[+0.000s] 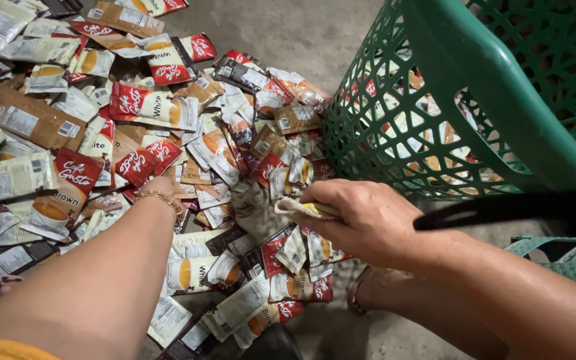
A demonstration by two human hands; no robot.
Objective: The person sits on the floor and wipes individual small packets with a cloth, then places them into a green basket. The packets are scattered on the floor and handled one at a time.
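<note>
The right hand (368,223) is gripping a flattened sachet (301,208) between thumb and fingers, just beside the green basket (475,87) that is already holding more of them. The left hand (158,190) is reaching into the sachet pile (135,120) spread on the floor (301,30); its fingers are hidden, so I cannot tell its grip. Judging from this, picking single packets flat and keeping them near the basket wall is working best.

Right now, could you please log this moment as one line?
right hand: pinching a sachet | left hand: reaching into sachet pile, grip hidden | green basket: partly filled with sachets | surface: concrete floor
</note>
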